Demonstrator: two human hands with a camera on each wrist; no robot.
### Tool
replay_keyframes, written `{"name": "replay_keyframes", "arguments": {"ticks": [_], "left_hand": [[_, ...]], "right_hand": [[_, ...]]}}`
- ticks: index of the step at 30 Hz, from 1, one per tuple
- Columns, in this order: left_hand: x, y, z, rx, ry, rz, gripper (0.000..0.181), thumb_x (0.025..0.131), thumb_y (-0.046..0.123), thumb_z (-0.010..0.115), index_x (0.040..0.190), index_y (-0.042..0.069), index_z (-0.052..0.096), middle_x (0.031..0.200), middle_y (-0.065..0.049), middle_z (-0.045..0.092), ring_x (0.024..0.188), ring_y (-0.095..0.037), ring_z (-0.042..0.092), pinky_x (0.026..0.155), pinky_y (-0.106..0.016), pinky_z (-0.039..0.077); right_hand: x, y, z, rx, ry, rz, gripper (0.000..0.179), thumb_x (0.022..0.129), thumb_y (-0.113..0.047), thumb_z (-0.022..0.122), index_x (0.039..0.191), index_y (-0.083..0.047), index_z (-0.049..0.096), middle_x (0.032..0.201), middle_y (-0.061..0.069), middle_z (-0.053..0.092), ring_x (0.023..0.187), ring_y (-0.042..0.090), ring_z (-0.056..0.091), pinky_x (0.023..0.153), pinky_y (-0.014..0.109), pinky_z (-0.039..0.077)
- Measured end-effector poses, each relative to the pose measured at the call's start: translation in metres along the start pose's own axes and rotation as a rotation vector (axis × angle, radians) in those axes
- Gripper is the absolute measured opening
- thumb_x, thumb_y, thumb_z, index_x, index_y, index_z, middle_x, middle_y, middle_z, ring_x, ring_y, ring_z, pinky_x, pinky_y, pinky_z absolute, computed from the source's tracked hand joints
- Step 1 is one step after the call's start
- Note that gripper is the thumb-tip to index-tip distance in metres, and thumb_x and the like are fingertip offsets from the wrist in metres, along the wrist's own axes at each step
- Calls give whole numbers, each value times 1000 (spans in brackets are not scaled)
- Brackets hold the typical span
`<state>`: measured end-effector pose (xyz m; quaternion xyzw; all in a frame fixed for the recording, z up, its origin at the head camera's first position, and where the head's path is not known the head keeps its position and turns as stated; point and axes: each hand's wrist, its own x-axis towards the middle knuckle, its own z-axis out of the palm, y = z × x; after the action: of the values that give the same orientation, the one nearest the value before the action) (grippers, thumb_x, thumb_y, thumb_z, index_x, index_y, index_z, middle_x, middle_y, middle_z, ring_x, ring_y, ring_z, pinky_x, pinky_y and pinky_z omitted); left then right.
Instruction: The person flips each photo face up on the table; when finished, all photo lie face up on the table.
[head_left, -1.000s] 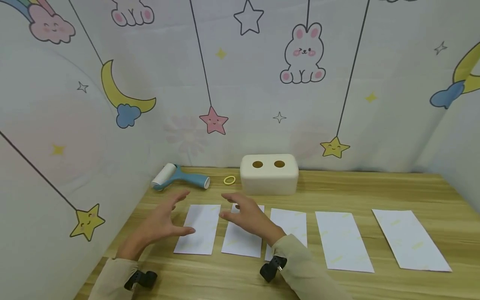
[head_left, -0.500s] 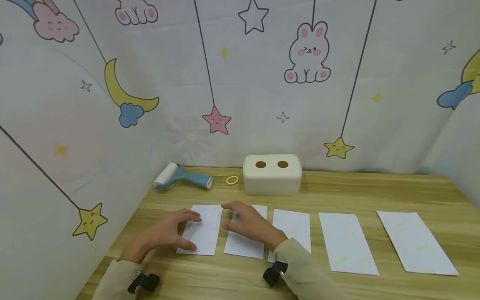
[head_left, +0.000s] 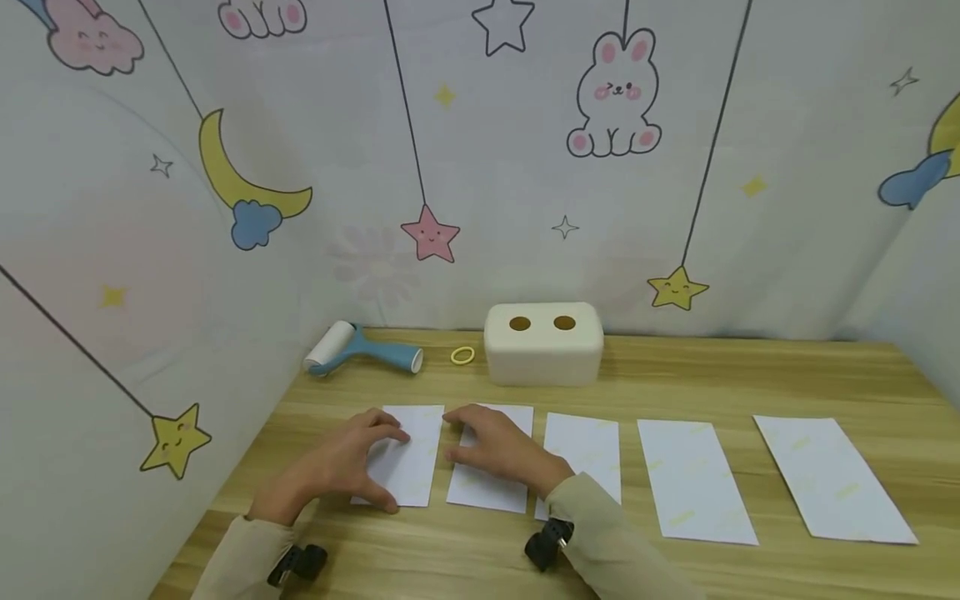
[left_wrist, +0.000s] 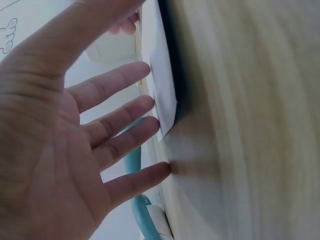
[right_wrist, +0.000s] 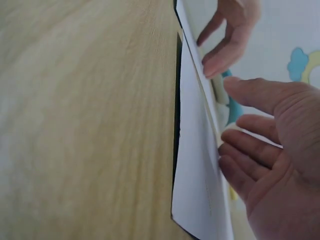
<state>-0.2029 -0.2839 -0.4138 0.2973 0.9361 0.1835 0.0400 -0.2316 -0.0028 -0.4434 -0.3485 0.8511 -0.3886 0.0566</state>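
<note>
One L hand: fingers & thumb spread, a bit bent, nothing gripped; over L side of 1st card, contact unclear
Roller: blue handle, white drum, at back of table
1st card: white, flat, part-hidden by L hand
Ring: yellow, btwn roller & box
R hand: thumb apart from loosely bent fingers, nothing held; over 2nd card
Box: white, 2 holes on top
3rd card: part-hidden by R sleeve
4th card, 5th card: flat, apart
</note>
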Motion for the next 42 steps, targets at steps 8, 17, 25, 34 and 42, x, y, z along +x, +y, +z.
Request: {"name": "replay_keyframes", "arguments": {"ticks": [8,17,25,34,42], "left_hand": [[-1,-4,-5,-140,-41,-20,69,71,47,98,124,9,74,139,-15,59,127,-41,56,102,-56,50],[-6,-17,-8,-303,-65,-44,49,81,43,92,120,18,77,142,-13,58,132,-43,52,105,-61,44],[-6,-16,-7,-301,-66,-54,46,78,43,95,114,19,78,142,-13,59,132,-42,53,103,-57,46],[0,-18,-1,-283,15,-46,32,85,35,90,110,16,82,130,-10,65,122,-37,60,99,-51,51],[5,-17,5,-293,118,-111,15,94,29,84,104,16,84,111,2,70,105,-22,66,91,-43,54]], "right_hand": [[1,0,-1,-4,-15,-21,48,95,-14,82,136,2,65,136,16,66,131,34,59,113,46,44],[4,0,12,-48,-21,-1,65,85,-20,90,140,1,61,142,16,60,136,39,49,116,49,39],[4,-7,22,-33,62,55,66,89,-27,88,140,3,60,142,16,60,134,36,50,114,47,40],[4,-12,27,57,149,52,49,88,-25,90,123,1,66,118,12,68,116,32,59,103,46,47],[4,-15,27,114,178,114,35,90,-28,88,106,-3,69,103,5,64,94,18,60,84,34,51]]}}
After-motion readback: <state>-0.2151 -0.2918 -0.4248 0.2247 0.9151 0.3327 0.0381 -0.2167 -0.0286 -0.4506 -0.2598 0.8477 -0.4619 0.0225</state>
